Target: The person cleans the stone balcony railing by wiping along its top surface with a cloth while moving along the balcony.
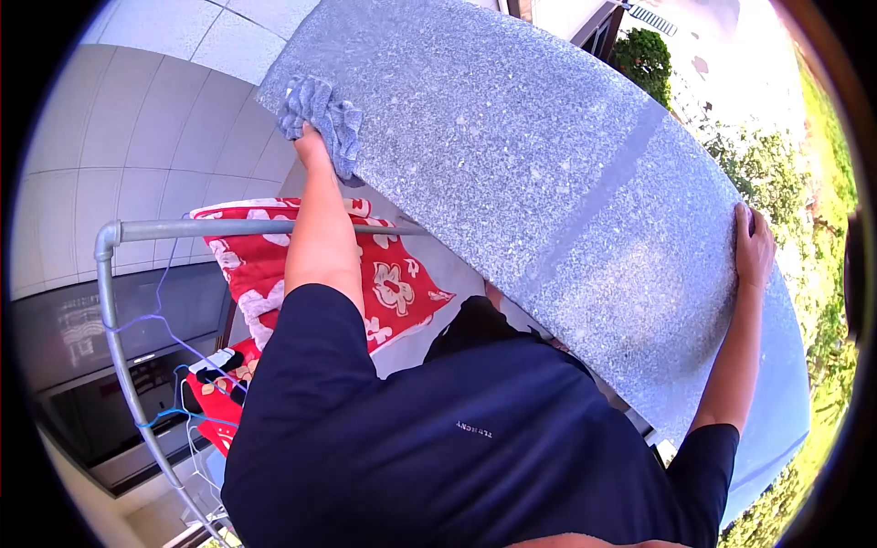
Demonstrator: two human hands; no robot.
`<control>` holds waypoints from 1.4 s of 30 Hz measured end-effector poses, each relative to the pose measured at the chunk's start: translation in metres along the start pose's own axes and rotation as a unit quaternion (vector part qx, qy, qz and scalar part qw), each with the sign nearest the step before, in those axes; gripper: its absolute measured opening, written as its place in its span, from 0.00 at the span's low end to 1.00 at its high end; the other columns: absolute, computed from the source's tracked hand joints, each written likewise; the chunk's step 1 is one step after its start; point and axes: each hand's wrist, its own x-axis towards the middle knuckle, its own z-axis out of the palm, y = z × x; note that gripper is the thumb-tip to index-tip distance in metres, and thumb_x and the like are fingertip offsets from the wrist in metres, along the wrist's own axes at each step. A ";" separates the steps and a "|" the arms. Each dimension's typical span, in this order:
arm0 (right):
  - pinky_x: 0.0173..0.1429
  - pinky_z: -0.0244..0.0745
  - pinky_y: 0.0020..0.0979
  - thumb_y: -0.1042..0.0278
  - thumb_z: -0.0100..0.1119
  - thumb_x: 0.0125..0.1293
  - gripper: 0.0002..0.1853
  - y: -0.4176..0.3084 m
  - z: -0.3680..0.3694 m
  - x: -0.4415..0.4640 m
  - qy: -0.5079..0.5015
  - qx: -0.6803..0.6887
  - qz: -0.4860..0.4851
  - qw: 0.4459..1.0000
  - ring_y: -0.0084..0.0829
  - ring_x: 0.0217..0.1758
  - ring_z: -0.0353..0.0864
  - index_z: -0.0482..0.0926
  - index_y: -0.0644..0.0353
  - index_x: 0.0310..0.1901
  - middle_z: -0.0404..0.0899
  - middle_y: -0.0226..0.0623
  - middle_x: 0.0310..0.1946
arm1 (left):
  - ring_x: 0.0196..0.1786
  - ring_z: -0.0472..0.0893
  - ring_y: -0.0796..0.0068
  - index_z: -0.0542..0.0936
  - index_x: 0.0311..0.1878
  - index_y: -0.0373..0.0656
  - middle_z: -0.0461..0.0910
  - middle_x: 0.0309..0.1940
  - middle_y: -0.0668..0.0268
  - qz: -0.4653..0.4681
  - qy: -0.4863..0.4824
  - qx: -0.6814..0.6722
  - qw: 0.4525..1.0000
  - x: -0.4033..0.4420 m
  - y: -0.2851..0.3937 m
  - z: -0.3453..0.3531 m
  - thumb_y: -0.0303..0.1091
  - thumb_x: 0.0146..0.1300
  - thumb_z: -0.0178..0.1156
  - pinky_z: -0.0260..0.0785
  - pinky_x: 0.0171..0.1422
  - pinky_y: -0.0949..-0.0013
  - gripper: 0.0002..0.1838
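A grey-blue cloth (322, 119) is bunched under my left hand (312, 144), which presses it against the near edge of a speckled grey granite ledge (512, 137). Part of the cloth hangs over that edge, and most of my left fingers are hidden by it. Across the ledge, my right hand (755, 247) holds the outer edge with its fingers bent over the rim. A darker straight band (598, 196) crosses the stone between the two hands.
On the left a metal pipe rack (196, 230) carries a red floral cloth (393, 288) and several hangers. Behind it are a tiled wall (100, 137) and a dark window (137, 315). Sunlit greenery (767, 164) lies beyond the ledge's outer edge.
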 end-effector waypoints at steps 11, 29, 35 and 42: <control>0.71 0.69 0.47 0.37 0.58 0.75 0.30 0.009 0.001 -0.018 0.230 0.049 -0.143 0.961 0.45 0.66 0.79 0.81 0.54 0.63 0.84 0.42 0.59 | 0.65 0.80 0.42 0.70 0.69 0.28 0.80 0.63 0.39 -0.013 -0.020 -0.045 0.999 -0.367 0.039 -0.012 0.51 0.77 0.57 0.69 0.71 0.50 0.33; 0.46 0.80 0.36 0.47 0.66 0.74 0.24 -0.085 -0.085 -0.406 -0.314 0.468 0.082 0.822 0.37 0.40 0.87 0.86 0.68 0.40 0.87 0.45 0.35 | 0.77 0.72 0.51 0.64 0.79 0.40 0.71 0.75 0.51 -0.424 -0.737 -0.040 0.525 -0.606 0.108 -0.099 0.64 0.84 0.36 0.63 0.80 0.44 0.38; 0.49 0.79 0.33 0.37 0.69 0.70 0.36 -0.129 -0.034 -0.405 -0.252 0.739 0.338 0.526 0.31 0.49 0.84 0.81 0.67 0.59 0.86 0.36 0.46 | 0.72 0.75 0.58 0.67 0.73 0.33 0.75 0.68 0.50 -0.399 -0.765 -0.062 0.502 -0.607 0.097 -0.099 0.45 0.84 0.49 0.68 0.79 0.53 0.27; 0.49 0.80 0.36 0.56 0.78 0.66 0.31 -0.152 -0.027 -0.392 -0.052 0.781 0.366 0.503 0.28 0.50 0.81 0.77 0.50 0.67 0.84 0.28 0.53 | 0.67 0.82 0.52 0.73 0.72 0.27 0.79 0.67 0.45 -0.134 -0.935 0.194 0.265 -0.551 0.181 -0.108 0.40 0.81 0.55 0.76 0.72 0.56 0.27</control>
